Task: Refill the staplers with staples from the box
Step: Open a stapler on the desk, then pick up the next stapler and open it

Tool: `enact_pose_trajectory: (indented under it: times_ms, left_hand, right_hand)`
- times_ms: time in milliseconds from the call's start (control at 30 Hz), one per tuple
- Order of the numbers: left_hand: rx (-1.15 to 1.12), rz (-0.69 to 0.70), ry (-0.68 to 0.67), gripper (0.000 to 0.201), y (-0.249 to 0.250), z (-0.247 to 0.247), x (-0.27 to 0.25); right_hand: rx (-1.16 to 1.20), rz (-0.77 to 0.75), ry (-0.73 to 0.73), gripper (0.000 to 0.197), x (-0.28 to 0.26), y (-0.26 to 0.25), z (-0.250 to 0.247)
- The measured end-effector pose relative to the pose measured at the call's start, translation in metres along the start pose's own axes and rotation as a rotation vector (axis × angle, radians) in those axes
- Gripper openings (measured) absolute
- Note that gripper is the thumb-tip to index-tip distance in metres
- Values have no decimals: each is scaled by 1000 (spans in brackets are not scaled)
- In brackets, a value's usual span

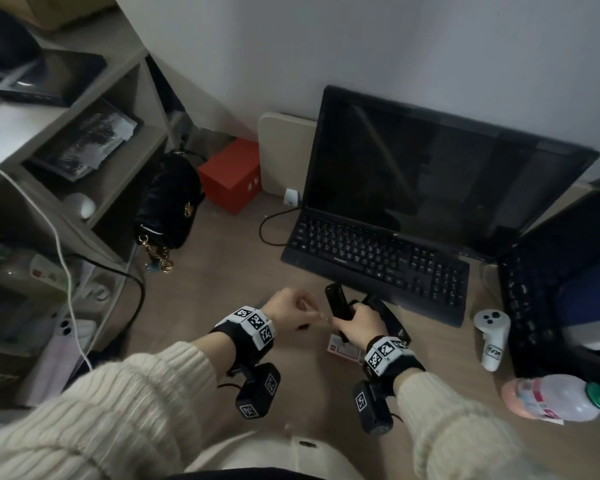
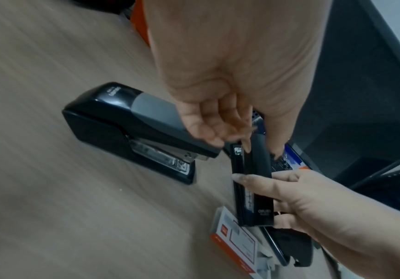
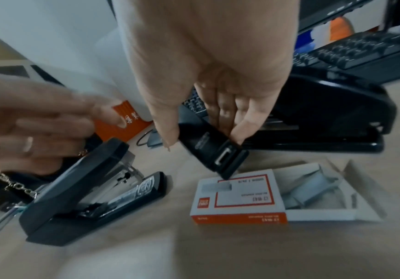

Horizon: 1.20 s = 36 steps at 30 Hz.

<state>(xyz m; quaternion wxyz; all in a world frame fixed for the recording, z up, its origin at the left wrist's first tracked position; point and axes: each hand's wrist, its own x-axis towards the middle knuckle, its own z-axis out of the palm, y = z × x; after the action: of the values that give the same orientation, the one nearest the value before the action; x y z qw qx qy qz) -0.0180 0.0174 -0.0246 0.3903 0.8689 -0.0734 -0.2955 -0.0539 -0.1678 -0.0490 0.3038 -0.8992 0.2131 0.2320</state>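
Small stapler (image 3: 214,149) between right fingers (image 3: 238,130)

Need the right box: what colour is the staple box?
White with orange-red trim, staple box; clearest in the right wrist view.

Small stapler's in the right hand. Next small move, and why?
Probably: left hand swings the cover of the small black stapler open. The right hand grips it above the staple box, its cover looks only slightly parted, and the left hand, apparently empty, is at its top end. Strips lie exposed in the box.
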Motion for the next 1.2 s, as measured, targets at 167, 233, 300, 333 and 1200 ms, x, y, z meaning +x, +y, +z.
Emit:
enact_pose_trajectory:
  times_ms: [167,233,300,333,1200]
  left_hand:
    - [265,-87,153,33,-11,-16,0]
    - [322,-112,158,45,-16,-18,0]
    - [337,-81,152,54,-20,-19,3]
    - [343,-56,144,57,-22,-18,4]
    - [470,-40,-114,39,-39,-4,-12]
  right_hand:
    - [-85,-5,48,35,8,-5,12]
    - [-109,-31,53,35,11,-4,15]
    - [-144,-52,62,36,13,-2,17]
    - [-161,-63,65,37,14,-1,18]
    - [-83,-393,229,35,-32,21,17]
